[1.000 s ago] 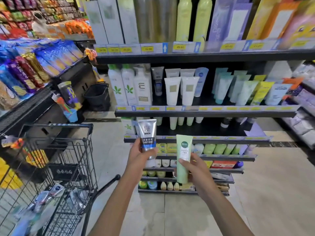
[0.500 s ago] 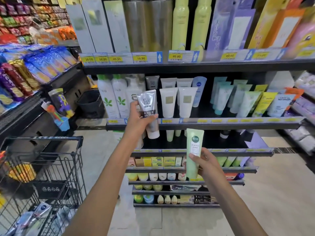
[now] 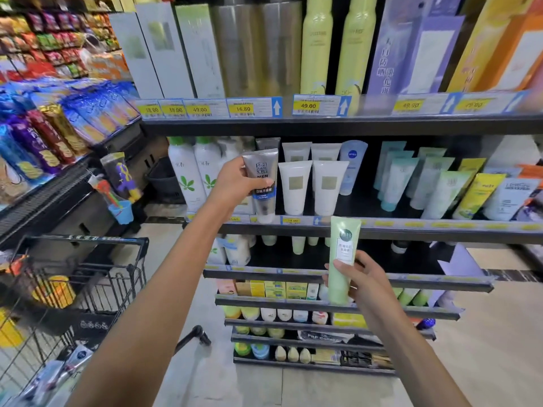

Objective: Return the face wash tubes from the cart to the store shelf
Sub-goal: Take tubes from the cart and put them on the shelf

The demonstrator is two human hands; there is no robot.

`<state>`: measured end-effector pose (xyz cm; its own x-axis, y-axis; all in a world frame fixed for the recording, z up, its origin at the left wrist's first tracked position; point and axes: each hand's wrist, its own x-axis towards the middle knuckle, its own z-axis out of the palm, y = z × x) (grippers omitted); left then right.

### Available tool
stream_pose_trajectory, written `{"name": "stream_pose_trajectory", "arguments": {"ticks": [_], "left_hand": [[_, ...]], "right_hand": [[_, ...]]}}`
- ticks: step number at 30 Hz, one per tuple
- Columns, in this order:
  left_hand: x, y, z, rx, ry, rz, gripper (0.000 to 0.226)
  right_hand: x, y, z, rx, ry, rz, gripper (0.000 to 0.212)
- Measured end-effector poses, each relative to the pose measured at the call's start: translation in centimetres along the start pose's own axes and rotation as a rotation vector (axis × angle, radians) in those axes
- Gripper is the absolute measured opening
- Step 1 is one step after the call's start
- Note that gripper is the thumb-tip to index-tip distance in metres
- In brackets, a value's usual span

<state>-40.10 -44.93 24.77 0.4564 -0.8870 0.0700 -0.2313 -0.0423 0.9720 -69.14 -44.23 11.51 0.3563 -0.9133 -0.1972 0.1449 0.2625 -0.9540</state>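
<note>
Standing at the far left, the wire cart [image 3: 88, 292] is parked close by the person's side, and blurred packets, seemingly more tubes, lie in its bottom, so the job looks only partly done. Moving right, the left hand [image 3: 232, 183] is raised to the second shelf [image 3: 382, 227] with fingers and thumb curled round the upper part of a grey tube [image 3: 262, 183] marked MEN, cap end down. That tube hangs just at the shelf's front edge, its cap overlapping the price strip, directly before a matching grey tube [image 3: 266, 143] standing further back; it is probably held there to be lined up with its own kind. Just beside it to the right stand two white tubes [image 3: 311, 186], and between them and the white bottles with green leaves [image 3: 188, 174] on the left the gap looks narrow, so sliding it in may call for care not to tip its neighbours. Further right and lower, the right hand [image 3: 361, 277] grips a pale green tube [image 3: 340, 259] round its lower half, upright, clear of every shelf. It looks parked there, waiting its turn; pale green caps [image 3: 298, 245] on the third shelf [image 3: 338, 274] suggest where it belongs
</note>
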Motion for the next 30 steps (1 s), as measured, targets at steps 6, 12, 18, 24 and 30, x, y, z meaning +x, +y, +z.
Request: {"name": "stream_pose_trajectory", "arguments": {"ticks": [6,12,18,24,30], "left_hand": [[1.2,1.7,0.1,0.099,-0.004,0.033,0.034],[2.4,2.8,0.8,0.343,0.058,0.138,0.033],[3.4,2.6,1.2,0.518,0.037,0.231,0.056],[4.8,3.0,1.5,0.783,0.003,0.313,0.035],[5.8,2.6,1.5,1.05,-0.081,0.346,0.041]], "right_hand": [[1.1,-0.4,-1.0,0.002,-0.024,0.001,0.037],[1.7,-0.7,-2.0,0.02,-0.012,-0.016,0.035],[2.2,-1.0,-2.7,0.037,-0.025,-0.02,0.036],[2.7,-1.0,-3.1,0.033,-0.027,-0.004,0.036],[3.1,-0.4,-3.4,-0.009,-0.032,0.021,0.035]]}}
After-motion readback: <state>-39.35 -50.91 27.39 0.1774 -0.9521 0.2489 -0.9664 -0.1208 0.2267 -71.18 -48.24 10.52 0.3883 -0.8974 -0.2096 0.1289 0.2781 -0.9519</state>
